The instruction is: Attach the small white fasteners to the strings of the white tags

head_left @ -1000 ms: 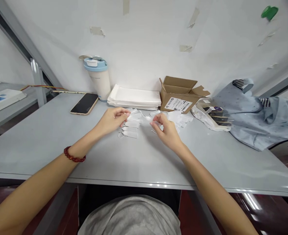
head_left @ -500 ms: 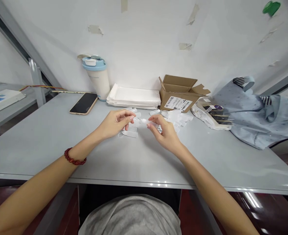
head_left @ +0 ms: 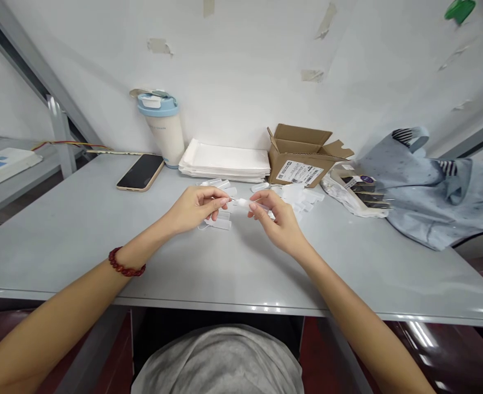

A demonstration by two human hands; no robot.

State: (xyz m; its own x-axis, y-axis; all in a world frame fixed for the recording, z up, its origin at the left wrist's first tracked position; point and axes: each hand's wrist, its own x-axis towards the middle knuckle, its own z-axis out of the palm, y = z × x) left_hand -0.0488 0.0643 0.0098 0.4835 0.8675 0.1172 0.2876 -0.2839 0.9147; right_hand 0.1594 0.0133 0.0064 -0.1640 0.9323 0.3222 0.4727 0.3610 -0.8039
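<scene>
My right hand (head_left: 280, 219) pinches a small translucent white tube (head_left: 243, 203) between thumb and fingers, its narrower end pointing left. At that end, my left hand (head_left: 196, 209) has its fingertips pressed together on a thin strand (head_left: 232, 199), too fine to make out clearly. Both hands are just above the table and close together. Several similar tubes (head_left: 223, 224) lie below and behind my left hand, one with a thin loop at its end. Behind my right hand is a loose pile of small translucent pieces (head_left: 302, 198), partly hidden by the fingers.
Along the wall stand a cup with a blue lid (head_left: 163, 128), a stack of white envelopes or sheets (head_left: 227, 158) and an open cardboard box (head_left: 296, 164). A phone (head_left: 140, 172) lies at left. To the right are a plastic-wrapped packet (head_left: 358, 191) and light-blue cloth (head_left: 434, 191).
The tube has turned slightly, and more of its white end shows between the hands. My right fingers have closed further around it. Everything on the table stays in place.
</scene>
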